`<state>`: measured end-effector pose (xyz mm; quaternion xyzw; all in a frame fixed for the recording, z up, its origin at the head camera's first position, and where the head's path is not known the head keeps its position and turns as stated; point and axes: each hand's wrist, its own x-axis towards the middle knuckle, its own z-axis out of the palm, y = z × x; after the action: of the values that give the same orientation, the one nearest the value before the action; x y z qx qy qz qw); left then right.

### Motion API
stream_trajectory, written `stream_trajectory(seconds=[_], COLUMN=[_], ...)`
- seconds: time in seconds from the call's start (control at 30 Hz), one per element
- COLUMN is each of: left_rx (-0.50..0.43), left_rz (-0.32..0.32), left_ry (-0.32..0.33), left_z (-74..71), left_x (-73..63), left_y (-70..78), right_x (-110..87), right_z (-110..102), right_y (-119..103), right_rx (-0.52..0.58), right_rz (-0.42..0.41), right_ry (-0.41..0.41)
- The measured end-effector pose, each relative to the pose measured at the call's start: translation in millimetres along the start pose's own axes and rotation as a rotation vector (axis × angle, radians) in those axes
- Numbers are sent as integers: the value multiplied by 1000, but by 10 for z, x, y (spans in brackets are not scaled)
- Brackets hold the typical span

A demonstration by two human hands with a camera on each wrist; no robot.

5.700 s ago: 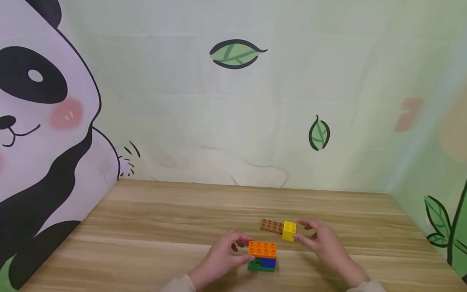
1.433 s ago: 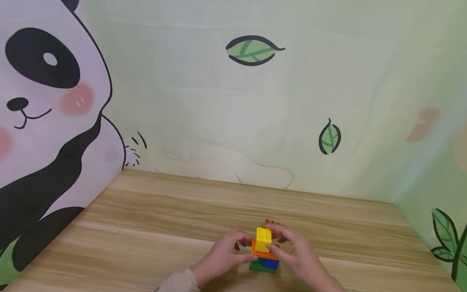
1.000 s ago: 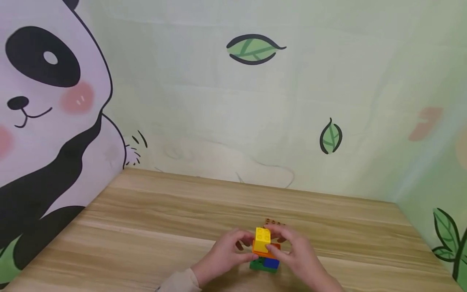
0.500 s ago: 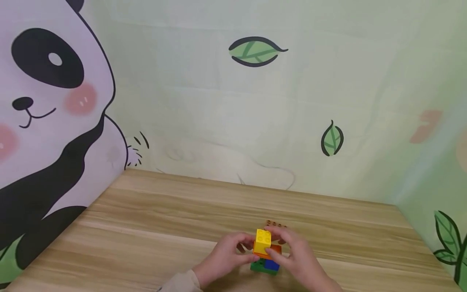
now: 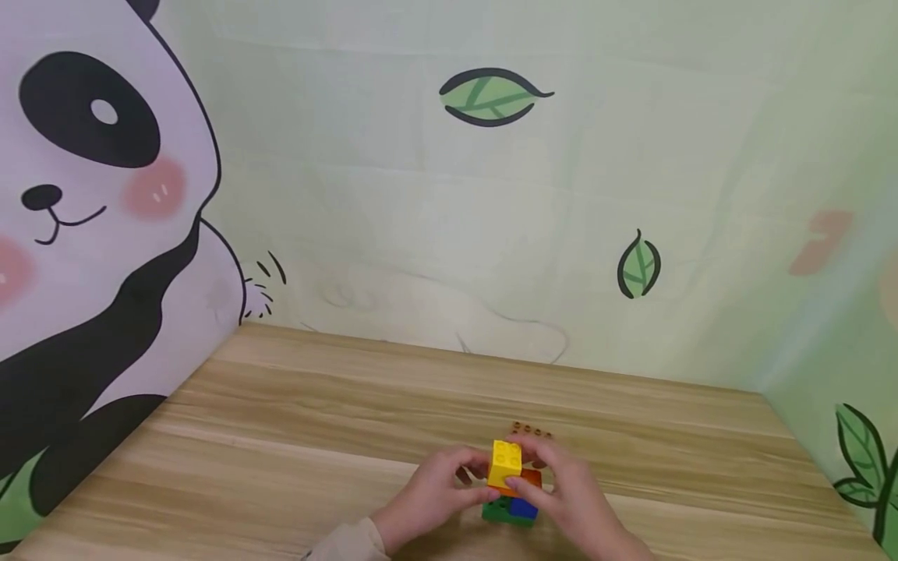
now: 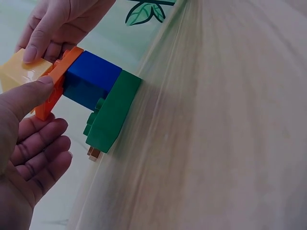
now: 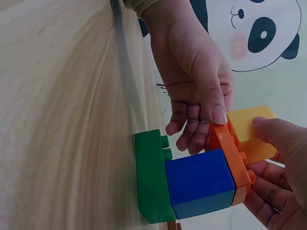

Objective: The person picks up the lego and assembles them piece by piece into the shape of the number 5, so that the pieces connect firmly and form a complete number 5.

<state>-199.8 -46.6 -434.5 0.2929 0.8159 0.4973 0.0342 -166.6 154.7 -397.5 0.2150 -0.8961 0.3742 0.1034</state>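
Note:
A small stack of toy building bricks stands on the table: a green brick [image 7: 153,177] at the bottom, a blue brick [image 7: 201,182] on one end of it, and an orange brick [image 7: 233,163] across the top. On the orange brick's left end sits a yellow brick [image 5: 505,466]; whether it is fully pressed down I cannot tell. My right hand [image 5: 571,489] pinches the yellow brick between thumb and fingers. With thumb and fingers, my left hand [image 5: 436,489] holds the orange brick's left end, its other fingers loosely curled below in the left wrist view.
Just behind the stack lies a brown studded brick [image 5: 531,429], partly hidden by the right hand. The wooden table [image 5: 337,389] runs back to a wall cloth [image 5: 365,202] printed with a panda and leaves.
The yellow brick was beside the brown one on the table; my right hand has carried it left onto the orange brick. Over the last second both hands have hardly moved.

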Motion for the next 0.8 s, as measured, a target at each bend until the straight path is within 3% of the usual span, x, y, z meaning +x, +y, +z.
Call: stream_trajectory(seconds=[0.37,0.8], left_rx=[38,47], left_rz=[41,20], left_ry=[-4,-7], left_z=[0,9], left_x=[-28,-34], left_y=[26,67], right_x=[-7,-27], right_z=[10,1], right_y=[11,64], right_rx=[-78,-123], right_rz=[-69,-111], right_ry=[-1,-3])
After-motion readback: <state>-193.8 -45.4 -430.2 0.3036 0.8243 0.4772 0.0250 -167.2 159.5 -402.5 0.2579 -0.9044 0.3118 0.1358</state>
